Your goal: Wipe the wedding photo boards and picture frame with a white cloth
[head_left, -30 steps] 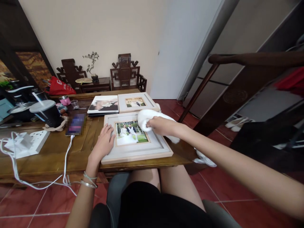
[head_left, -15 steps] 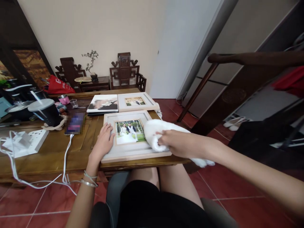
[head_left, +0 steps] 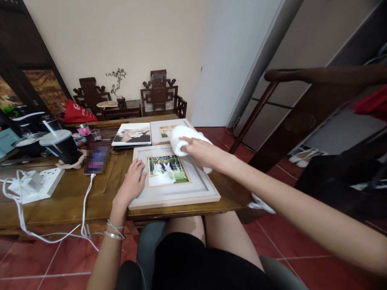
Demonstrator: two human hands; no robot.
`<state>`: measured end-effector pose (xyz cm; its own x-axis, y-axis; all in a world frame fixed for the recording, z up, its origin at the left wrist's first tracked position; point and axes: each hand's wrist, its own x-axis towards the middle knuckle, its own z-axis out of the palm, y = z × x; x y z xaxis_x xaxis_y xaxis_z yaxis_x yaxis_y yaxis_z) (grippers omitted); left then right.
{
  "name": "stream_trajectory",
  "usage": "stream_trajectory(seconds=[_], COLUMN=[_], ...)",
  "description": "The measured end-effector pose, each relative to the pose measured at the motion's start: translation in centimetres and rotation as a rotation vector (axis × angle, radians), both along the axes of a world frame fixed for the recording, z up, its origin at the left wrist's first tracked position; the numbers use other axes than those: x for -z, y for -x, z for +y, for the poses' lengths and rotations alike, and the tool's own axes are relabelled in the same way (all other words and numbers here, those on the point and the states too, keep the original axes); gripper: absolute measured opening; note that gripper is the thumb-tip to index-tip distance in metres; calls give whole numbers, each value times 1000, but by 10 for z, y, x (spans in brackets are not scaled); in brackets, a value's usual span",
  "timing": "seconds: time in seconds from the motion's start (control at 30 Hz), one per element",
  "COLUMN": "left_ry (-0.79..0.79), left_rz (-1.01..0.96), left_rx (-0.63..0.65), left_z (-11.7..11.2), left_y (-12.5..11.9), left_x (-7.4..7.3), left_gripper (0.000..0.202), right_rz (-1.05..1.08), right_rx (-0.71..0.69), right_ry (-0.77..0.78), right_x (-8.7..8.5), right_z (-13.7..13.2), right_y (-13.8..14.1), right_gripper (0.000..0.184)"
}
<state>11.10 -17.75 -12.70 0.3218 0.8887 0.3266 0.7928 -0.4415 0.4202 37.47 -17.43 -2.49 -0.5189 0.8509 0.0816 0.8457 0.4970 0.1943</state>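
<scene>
A pale wooden picture frame (head_left: 169, 198) lies flat near the table's front edge, with a photo (head_left: 167, 170) of two people in wedding clothes at its middle. My left hand (head_left: 133, 179) rests on the left side of this frame, fingers stretched out. A folded white cloth (head_left: 184, 137) is gripped in my right hand (head_left: 198, 152) over the frame's far right corner. The cloth hides that corner and part of a second picture frame (head_left: 155, 131) lying behind. Beside the second frame lies a white-edged photo panel (head_left: 132, 134) on a dark item.
To the left on the wooden table (head_left: 117, 161) are a phone (head_left: 96, 160) on a cable, a white power strip (head_left: 50, 183) and a dark drink cup (head_left: 65, 149) with a straw. A dark wooden chair (head_left: 256, 114) stands close on the right.
My right hand has carried the cloth from the frame's right side away from me to its far right corner. My left hand stays on the left side.
</scene>
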Motion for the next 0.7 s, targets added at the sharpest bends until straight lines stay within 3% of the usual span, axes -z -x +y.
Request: stream_trajectory(seconds=[0.07, 0.13, 0.23, 0.33, 0.53, 0.6, 0.7], left_ry=[-1, 2, 2, 21, 26, 26, 27], left_rz=[6, 15, 27, 35, 39, 46, 55], left_rx=[-2, -3, -7, -22, -30, -29, -15], left_z=[0, 0, 0, 0, -2, -2, -2], left_y=[0, -1, -3, -4, -5, -4, -3], left_x=[-1, -2, -4, -5, -4, -4, -4], left_gripper=[34, 35, 36, 36, 37, 37, 39], right_rz=[-68, -135, -174, -169, -93, -70, -51], right_rx=[-75, -111, -142, -149, -69, -71, -48], right_ry=[-82, -69, 8, 140, 460, 476, 401], right_x=[19, 35, 43, 31, -13, -16, -4], right_z=[20, 28, 16, -18, -86, -96, -92], right_y=[6, 9, 8, 6, 11, 14, 19], right_gripper=[40, 38, 37, 34, 33, 33, 33])
